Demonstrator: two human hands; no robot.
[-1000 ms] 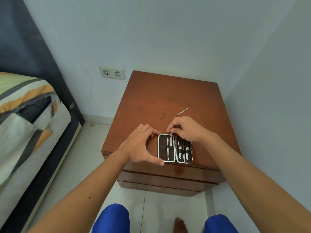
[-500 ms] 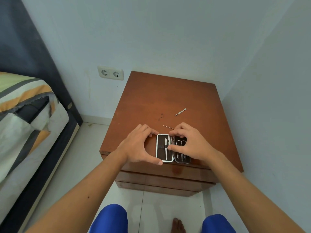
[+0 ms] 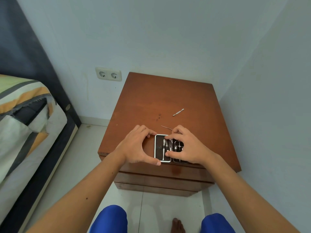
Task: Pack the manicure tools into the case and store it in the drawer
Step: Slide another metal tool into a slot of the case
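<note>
The open manicure case (image 3: 159,148), black inside with a white rim, lies near the front edge of the brown nightstand (image 3: 168,98). My left hand (image 3: 136,147) grips its left half between fingertips at the far corner and thumb at the near corner. My right hand (image 3: 190,148) covers most of the right half. Its index finger and thumb pinch the two ends of a metal tool (image 3: 165,145) lying by the hinge. A flat metal tool (image 3: 178,112) and a thin needle-like tool (image 3: 165,127) lie loose beyond the case. Scissors (image 3: 178,145) show in the right half.
Closed drawer fronts (image 3: 159,177) sit below the nightstand top. A bed (image 3: 25,123) with a striped cover stands at the left. A double wall socket (image 3: 108,74) is on the wall. The right wall runs close to the nightstand. My knees and a bare foot are over the tiled floor.
My right hand has come from the case's far end down over its right half, and the tool it held now lies along the hinge. My left hand has stayed on the case.
</note>
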